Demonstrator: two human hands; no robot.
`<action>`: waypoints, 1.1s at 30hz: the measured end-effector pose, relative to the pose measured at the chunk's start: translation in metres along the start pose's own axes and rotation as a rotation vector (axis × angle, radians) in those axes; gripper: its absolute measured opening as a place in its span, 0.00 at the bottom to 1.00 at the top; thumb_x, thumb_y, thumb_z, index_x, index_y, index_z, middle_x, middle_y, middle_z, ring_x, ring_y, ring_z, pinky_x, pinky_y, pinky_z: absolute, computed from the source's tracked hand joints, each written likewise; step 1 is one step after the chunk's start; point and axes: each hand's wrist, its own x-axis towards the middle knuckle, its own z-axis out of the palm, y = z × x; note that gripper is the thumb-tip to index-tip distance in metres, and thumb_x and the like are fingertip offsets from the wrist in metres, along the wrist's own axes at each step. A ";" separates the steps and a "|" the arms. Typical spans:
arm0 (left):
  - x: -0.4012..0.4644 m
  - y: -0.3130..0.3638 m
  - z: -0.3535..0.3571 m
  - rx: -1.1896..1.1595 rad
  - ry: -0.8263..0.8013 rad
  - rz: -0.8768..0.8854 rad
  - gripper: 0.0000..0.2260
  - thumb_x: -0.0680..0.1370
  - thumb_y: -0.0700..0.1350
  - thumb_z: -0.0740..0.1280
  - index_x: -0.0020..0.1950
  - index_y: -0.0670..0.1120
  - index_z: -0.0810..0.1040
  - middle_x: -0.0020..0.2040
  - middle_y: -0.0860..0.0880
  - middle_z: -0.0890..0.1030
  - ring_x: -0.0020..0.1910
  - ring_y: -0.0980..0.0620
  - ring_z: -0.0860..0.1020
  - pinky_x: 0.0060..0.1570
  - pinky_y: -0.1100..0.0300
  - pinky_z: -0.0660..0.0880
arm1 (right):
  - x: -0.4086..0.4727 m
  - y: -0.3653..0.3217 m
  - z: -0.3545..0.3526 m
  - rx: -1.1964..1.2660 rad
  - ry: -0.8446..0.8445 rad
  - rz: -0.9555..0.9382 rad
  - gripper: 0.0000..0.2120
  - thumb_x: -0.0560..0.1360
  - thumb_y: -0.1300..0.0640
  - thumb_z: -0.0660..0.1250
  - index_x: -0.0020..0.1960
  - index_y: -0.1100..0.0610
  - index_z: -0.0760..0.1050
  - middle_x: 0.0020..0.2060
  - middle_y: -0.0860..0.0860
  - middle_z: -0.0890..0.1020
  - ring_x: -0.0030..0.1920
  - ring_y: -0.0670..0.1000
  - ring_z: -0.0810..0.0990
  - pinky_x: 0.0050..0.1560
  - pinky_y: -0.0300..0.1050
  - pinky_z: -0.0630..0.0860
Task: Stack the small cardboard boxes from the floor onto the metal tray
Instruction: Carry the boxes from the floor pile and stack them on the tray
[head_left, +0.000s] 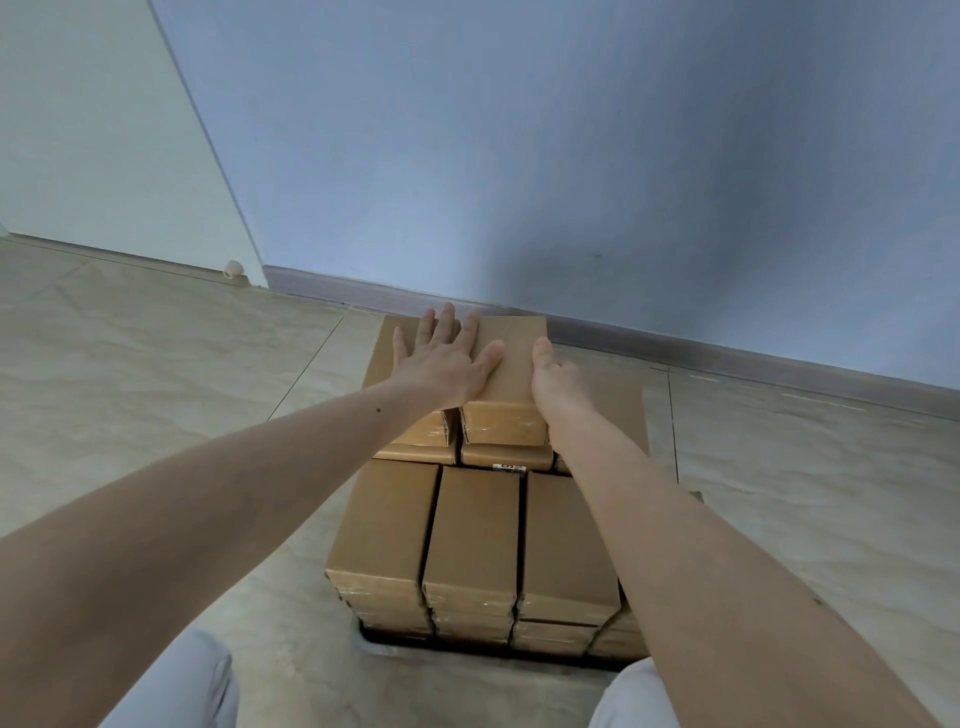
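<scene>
With the left hand flat, fingers spread on the top box at the stack's twelve o'clock end, and the right hand gripping its three o'clock side, square its edges with the boxes below on the metal tray.

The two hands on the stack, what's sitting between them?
In the head view, the top middle box: the left hand lies flat on it and the right hand is at its right edge.

Small brown cardboard boxes stand stacked in rows on a dark metal tray, which sits on the tiled floor before the wall's baseboard. The back row rises higher than the front row.
</scene>
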 end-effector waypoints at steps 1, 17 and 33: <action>0.000 0.000 0.001 0.002 0.002 0.000 0.32 0.82 0.67 0.42 0.82 0.55 0.40 0.82 0.51 0.37 0.80 0.48 0.35 0.76 0.40 0.34 | 0.001 0.000 0.001 0.003 -0.002 0.002 0.32 0.83 0.37 0.53 0.71 0.63 0.71 0.68 0.60 0.76 0.68 0.62 0.74 0.70 0.55 0.69; -0.001 0.001 0.011 0.088 0.027 0.021 0.34 0.81 0.69 0.42 0.82 0.54 0.40 0.81 0.51 0.34 0.79 0.48 0.32 0.76 0.39 0.33 | 0.009 0.001 0.008 -0.046 0.019 0.034 0.29 0.85 0.43 0.53 0.73 0.64 0.67 0.70 0.61 0.74 0.68 0.61 0.74 0.63 0.49 0.71; -0.009 0.002 0.006 -0.037 0.121 0.030 0.35 0.81 0.68 0.42 0.83 0.49 0.43 0.82 0.49 0.37 0.79 0.50 0.32 0.77 0.46 0.32 | 0.004 0.002 -0.002 -0.167 0.150 -0.129 0.29 0.83 0.38 0.52 0.71 0.61 0.66 0.66 0.59 0.76 0.67 0.62 0.73 0.67 0.58 0.70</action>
